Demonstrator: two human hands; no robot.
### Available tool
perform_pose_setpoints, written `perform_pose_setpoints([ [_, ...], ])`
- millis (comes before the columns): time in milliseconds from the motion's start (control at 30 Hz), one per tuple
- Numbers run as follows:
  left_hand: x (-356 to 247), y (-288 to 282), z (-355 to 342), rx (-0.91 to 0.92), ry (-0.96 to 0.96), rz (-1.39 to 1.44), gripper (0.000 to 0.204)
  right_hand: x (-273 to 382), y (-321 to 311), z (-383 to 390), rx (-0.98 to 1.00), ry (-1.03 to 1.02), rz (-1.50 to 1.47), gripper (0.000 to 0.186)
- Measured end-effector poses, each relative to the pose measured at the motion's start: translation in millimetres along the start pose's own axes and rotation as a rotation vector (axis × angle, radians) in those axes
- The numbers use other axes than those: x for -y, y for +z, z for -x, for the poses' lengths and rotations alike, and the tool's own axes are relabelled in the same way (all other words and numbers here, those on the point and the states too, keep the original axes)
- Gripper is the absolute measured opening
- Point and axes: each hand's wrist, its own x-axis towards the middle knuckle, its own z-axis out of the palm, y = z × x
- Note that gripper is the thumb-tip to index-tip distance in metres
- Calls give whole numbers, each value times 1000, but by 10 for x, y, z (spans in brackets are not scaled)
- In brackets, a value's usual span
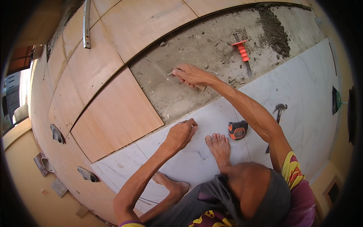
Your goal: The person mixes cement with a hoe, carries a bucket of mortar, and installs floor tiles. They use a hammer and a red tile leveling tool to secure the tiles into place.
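Observation:
My right hand (190, 75) is closed around a trowel (159, 69), held over the bare grey cement bed (170, 94). Motion smears its narrow blade, which points up and left, and a bit of pale handle shows below my palm. My left hand (182, 133) rests by the edge of the white marbled tiles (204, 113), fingers curled in and nothing visible in them. Close by on its left lies a tan tile (117, 117), its right edge bordering the cement. Farther right on the bed is a chisel with a red grip and guard (242, 52).
Beside my bare foot sits an orange and black tape measure (238, 130); a hammer (279, 113) lies right of it. More tan tiles (140, 28) run along the far side, with a metal level (87, 26) on them. Dark loose mortar (274, 32) is heaped far right. Two sandals (87, 174) lie left.

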Motion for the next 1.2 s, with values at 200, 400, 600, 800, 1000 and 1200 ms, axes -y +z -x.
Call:
perform_pose_setpoints([
  [200, -628, 666, -422, 56, 164, 41, 31, -629, -996, 442, -245, 249, -486, 34],
  [400, -842, 1379, -802, -284, 505, -267, 64, -619, -904, 1125, -171, 239, -144, 36],
  [600, -1093, 1799, -956, -218, 502, -428, 92, -907, -1362, 1380, 124, 249, 153, 40],
  [800, -1005, 1828, -879, -246, 442, -473, 93, -731, -1837, 1479, 202, 313, 158, 34],
  [1000, -978, 1511, -776, -321, 593, -192, 67, -859, -2006, 1194, 390, 366, 337, 33],
  [1200, -696, 576, -1031, -802, 373, 271, 26, -849, -2223, 1651, 226, 335, 315, 33],
])
